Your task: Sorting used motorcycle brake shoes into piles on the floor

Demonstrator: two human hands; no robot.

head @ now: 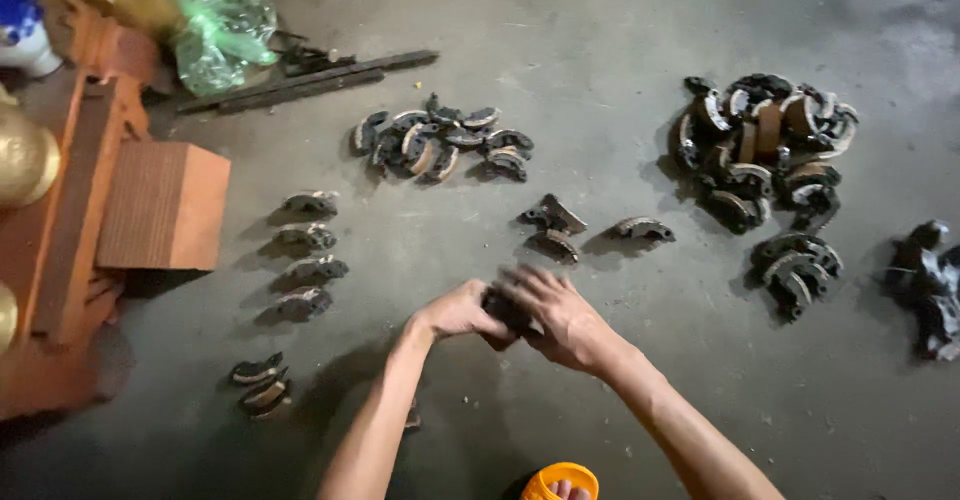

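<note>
Both my hands meet low in the middle of the head view, closed together around one dark curved brake shoe (503, 310). My left hand (458, 312) grips its left end, and my right hand (556, 316) covers its right side, slightly blurred. Just beyond them on the concrete floor lie three loose brake shoes (552, 222). A row of single shoes (310, 252) runs down the left, with a stacked pair (262, 384) lower left.
A small pile of shoes (440, 142) lies at top centre and a big pile (765, 145) at the right, with black parts (925, 280) at the far right edge. Orange wooden furniture (160, 205), a green plastic bag (218, 32) and dark metal bars (310, 78) stand at left. An orange sandal (563, 480) shows at the bottom.
</note>
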